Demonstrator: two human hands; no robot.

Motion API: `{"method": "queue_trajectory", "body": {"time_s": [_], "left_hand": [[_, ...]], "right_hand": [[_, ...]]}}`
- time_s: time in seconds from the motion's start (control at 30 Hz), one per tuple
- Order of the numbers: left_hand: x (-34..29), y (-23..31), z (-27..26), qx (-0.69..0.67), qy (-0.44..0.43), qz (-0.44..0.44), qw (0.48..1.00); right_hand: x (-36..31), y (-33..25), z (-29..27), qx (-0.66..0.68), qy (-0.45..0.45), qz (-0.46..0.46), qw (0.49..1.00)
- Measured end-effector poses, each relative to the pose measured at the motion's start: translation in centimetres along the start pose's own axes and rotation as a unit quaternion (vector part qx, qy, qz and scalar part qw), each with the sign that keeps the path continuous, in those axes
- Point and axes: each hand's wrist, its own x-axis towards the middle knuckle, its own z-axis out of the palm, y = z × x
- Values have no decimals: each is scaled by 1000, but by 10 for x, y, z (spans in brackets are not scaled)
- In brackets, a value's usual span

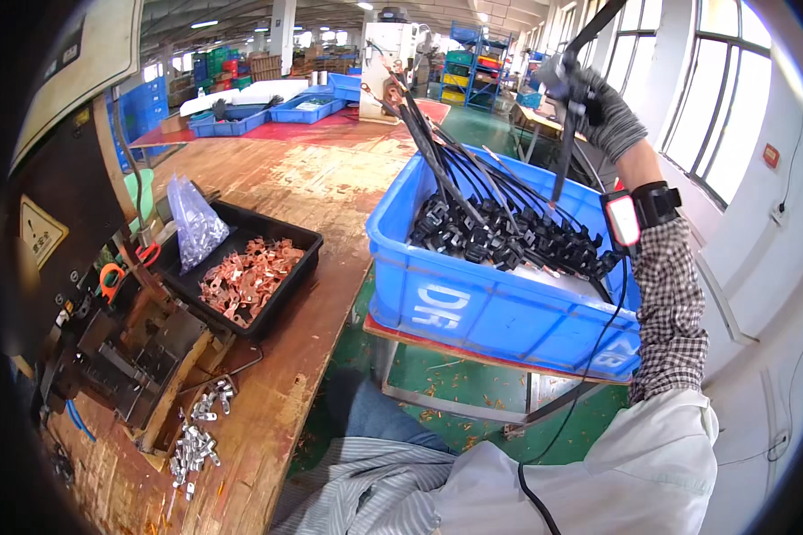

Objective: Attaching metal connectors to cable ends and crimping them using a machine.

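Note:
My right hand (608, 114), in a grey knitted glove, is raised above the far right side of a blue plastic crate (500, 299). Its fingers are closed round a thick black cable (566, 153), which runs up past the hand and hangs down toward the crate; a dark clip-like part is beside the fingers. Inside the crate lies a bundle of black cables (446, 169), with many black plastic clips (509, 234) heaped on it. Some cable ends, copper-coloured at the tips, stick up over the far left corner. My left hand is out of the picture.
Left of the crate, a wooden workbench (330, 169) bears a black tray (310, 254) of copper terminals (248, 276) and a plastic bag (196, 223) of small parts. A press machine (134, 357) stands nearer, beside silver terminals (193, 453). A windowed wall (740, 267) bounds the right.

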Motion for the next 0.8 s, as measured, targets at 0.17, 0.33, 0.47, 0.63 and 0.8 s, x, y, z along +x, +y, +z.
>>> {"method": "queue_trajectory", "body": {"time_s": [0.17, 0.33, 0.47, 0.63, 0.8], "left_hand": [[27, 48, 96, -135, -86, 23, 987], [52, 126, 182, -253, -178, 57, 949], [68, 193, 252, -337, -258, 81, 902], [56, 243, 315, -412, -367, 68, 832], [-14, 12, 251, -349, -398, -164, 832]], "right_hand": [[32, 80, -96, -271, -25, 133, 953], [11, 123, -143, -508, 151, 204, 823], [-10, 135, -180, -615, 124, 327, 707], [-14, 192, -165, -670, -26, 353, 653], [-40, 239, 13, -209, -407, 236, 858]]}}
